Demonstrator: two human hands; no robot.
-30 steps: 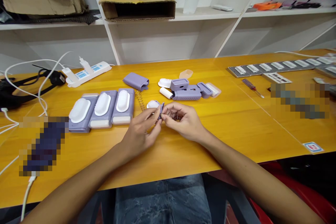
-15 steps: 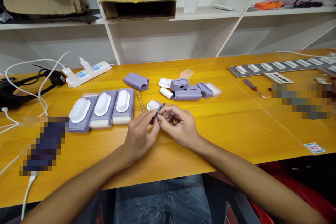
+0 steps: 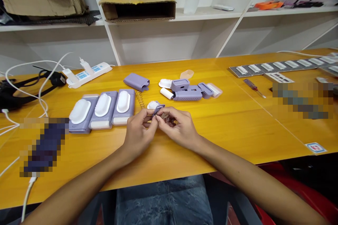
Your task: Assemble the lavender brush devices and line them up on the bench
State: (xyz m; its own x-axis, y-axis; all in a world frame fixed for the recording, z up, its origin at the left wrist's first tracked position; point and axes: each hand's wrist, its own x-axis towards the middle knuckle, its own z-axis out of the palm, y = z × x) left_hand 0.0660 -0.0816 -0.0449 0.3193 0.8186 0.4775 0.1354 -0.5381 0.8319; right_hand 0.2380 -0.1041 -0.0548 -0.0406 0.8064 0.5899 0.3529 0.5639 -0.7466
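Note:
My left hand (image 3: 139, 132) and my right hand (image 3: 181, 126) meet over the table, fingertips pinched on a small purple plastic piece (image 3: 158, 109). Its exact shape is partly covered by my fingers. Thin coiled wire, apparently springs (image 3: 175, 122), shows beneath the curled fingers of my right hand; whether that hand grips it is unclear. Just behind my fingertips lies a white oval bristled pad (image 3: 152, 105). A loose coil spring (image 3: 139, 100) rests to its left. Farther back are a purple slotted housing (image 3: 188, 93) with loose parts around it and a purple sleeve (image 3: 136, 82).
Three purple units (image 3: 123, 107) with white oval pads stand in a row at left. Beyond them are a power strip (image 3: 89, 74) and white cables. A screwdriver (image 3: 254, 88) and a long grey tray (image 3: 280, 66) of white parts lie at right. Shelves (image 3: 208, 14) rise behind.
The purple piece has turned and tilted slightly between my fingertips, moving a little left. My left fingers have shifted their hold. The things on the table stay put.

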